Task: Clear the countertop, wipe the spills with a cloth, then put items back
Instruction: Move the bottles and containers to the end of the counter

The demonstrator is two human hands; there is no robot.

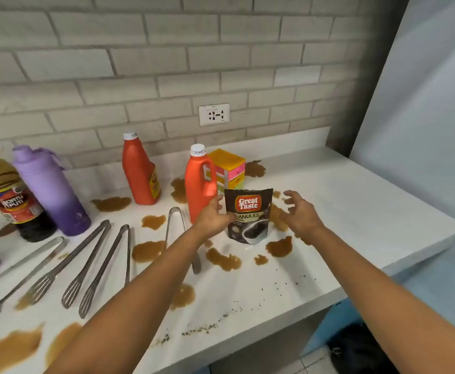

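Clearing has barely begun: the left hand pinches the coffee pouch, the right hand spread beside it (brown spills around it unwiped).

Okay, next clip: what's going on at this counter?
A person is clearing a white countertop covered in brown spills. Their left hand touches the left edge of an upright coffee pouch; the right hand hovers open beside it. Two orange bottles, tongs and whisks remain. No cloth is visible.
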